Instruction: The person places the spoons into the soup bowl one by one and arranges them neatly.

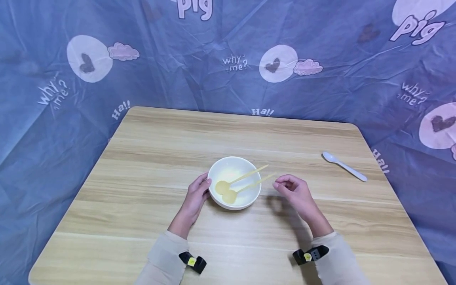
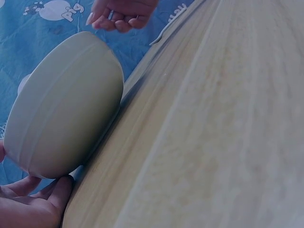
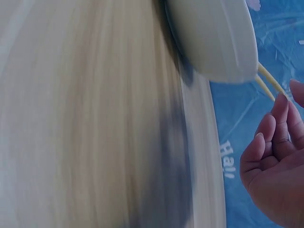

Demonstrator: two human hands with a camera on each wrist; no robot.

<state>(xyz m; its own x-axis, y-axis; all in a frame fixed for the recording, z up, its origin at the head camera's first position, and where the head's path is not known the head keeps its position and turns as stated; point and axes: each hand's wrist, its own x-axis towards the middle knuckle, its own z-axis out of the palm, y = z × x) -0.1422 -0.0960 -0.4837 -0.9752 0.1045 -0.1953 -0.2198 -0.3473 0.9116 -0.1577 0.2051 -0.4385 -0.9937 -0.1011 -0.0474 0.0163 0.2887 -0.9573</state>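
A white bowl (image 1: 231, 162) stands on the table, with two pale yellow spoons in it. The upper spoon (image 1: 222, 187) and the lower spoon (image 1: 229, 196) lie side by side, round heads down in the bowl, handles reaching past its right rim. My left hand (image 1: 193, 198) holds the bowl's left side, thumb at the rim and fingers against the outer wall below, as the left wrist view also shows. To the right of the bowl, my right hand (image 1: 295, 196) hovers with loosely bent fingers close to the handle ends. Nothing shows in its grasp.
A white spoon (image 1: 343, 166) lies at the right of the wooden table (image 1: 142, 166). Behind the table's far edge hangs a blue printed cloth (image 1: 199, 79), which also runs down both sides. Each sleeve carries a black wrist strap.
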